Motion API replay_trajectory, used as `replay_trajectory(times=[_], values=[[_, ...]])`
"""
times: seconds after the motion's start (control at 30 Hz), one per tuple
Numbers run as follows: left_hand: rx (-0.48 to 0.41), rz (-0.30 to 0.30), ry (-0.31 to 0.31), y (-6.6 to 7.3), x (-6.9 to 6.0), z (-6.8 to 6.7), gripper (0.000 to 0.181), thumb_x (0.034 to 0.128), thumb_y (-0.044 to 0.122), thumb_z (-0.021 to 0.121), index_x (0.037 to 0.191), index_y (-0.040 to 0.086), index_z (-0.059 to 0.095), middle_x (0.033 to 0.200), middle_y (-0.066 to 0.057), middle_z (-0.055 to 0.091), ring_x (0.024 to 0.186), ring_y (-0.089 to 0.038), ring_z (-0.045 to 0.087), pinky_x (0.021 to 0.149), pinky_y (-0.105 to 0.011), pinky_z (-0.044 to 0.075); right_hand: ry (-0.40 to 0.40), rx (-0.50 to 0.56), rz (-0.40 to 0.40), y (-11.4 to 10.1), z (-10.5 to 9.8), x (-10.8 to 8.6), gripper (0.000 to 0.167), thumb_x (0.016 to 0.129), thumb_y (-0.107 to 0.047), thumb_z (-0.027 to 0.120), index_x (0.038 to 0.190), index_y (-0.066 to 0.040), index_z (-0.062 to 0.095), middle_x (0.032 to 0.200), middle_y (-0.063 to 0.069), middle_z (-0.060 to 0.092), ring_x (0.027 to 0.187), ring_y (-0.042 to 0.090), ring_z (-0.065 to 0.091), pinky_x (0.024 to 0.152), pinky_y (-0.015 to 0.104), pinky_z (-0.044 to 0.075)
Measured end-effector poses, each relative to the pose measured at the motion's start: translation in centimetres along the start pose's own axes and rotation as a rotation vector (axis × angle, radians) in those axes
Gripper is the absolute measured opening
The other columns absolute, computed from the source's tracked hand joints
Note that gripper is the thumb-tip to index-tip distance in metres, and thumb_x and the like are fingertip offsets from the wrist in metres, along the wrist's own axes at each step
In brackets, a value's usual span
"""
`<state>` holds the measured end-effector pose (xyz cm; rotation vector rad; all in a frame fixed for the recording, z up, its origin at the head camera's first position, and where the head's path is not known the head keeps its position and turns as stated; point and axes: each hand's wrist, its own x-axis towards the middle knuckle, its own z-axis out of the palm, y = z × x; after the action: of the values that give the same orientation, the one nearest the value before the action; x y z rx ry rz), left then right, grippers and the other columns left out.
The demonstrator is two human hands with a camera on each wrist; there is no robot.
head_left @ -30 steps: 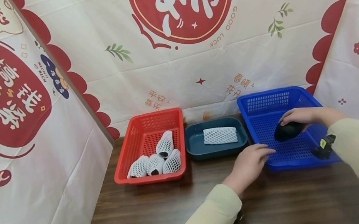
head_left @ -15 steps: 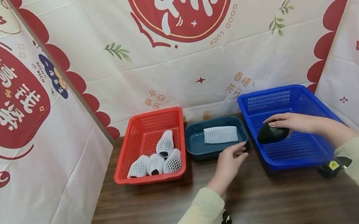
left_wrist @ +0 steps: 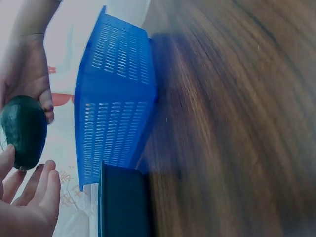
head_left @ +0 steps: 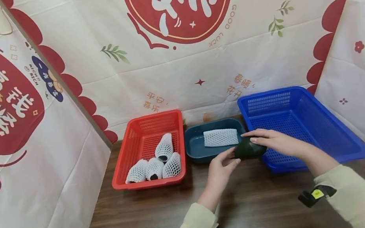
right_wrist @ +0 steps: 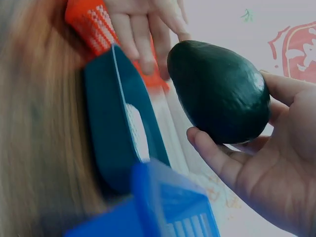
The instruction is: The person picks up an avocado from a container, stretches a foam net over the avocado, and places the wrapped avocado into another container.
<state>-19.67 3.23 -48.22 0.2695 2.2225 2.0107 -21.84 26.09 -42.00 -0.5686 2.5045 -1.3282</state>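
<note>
My right hand (head_left: 282, 146) grips the wide end of a dark green avocado (head_left: 248, 149), held above the table in front of the teal tray (head_left: 197, 159). Its narrow end points left, toward my left hand (head_left: 218, 170). In the right wrist view the thumb of that left hand (right_wrist: 148, 29) meets the narrow tip of the avocado (right_wrist: 217, 91), while its other fingers extend loosely below. A white foam net sleeve (head_left: 221, 137) lies flat in the tray.
At left stands a red basket (head_left: 115, 180) with several avocados in white foam nets (head_left: 164, 148). The blue basket (head_left: 335, 125) is at right; no fruit shows in it. A printed cloth (head_left: 196, 64) walls off the back and sides of the wooden table (head_left: 262, 209).
My right hand has lifted the avocado out of the blue basket and carried it left to the front of the tray. My left hand has drawn back left and now meets the avocado.
</note>
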Motion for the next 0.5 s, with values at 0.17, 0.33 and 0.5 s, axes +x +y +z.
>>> replay_trajectory(times=[0.17, 0.33, 0.5], values=[[-0.231, -0.049, 0.049, -0.6, -0.8, -0.7, 0.033, 0.0887, 0.01, 0.072, 0.121, 0.009, 0.069, 0.111, -0.007, 0.069, 0.1, -0.019, 0.067, 0.086, -0.035, 0.054, 0.116, -0.018, -0.003, -0.1, 2.5, 0.7, 0.043, 0.102, -0.041, 0.048, 0.131, -0.01, 0.053, 0.127, 0.017, 0.056, 0.115, 0.035, 0.052, 0.089, 0.051, 0.047], [-0.381, -0.091, 0.096, -1.3, -1.5, -2.0, 0.033, 0.0906, 0.008, 0.069, 0.123, 0.002, 0.066, 0.114, -0.014, 0.067, 0.1, -0.026, 0.067, 0.091, -0.042, 0.051, 0.162, 0.019, -0.039, -0.2, 4.5, 0.8, 0.043, 0.101, -0.037, 0.052, 0.133, -0.009, 0.051, 0.129, 0.016, 0.055, 0.116, 0.032, 0.054, 0.091, 0.049, 0.047], [-0.492, -0.118, 0.142, -2.4, -1.9, -3.1, 0.032, 0.0919, 0.005, 0.066, 0.123, -0.004, 0.062, 0.113, -0.018, 0.066, 0.098, -0.028, 0.068, 0.093, -0.047, 0.048, 0.145, 0.104, -0.083, 0.4, 6.4, 0.5, 0.047, 0.101, -0.027, 0.054, 0.144, -0.011, 0.045, 0.144, 0.019, 0.042, 0.125, 0.039, 0.048, 0.094, 0.053, 0.046]])
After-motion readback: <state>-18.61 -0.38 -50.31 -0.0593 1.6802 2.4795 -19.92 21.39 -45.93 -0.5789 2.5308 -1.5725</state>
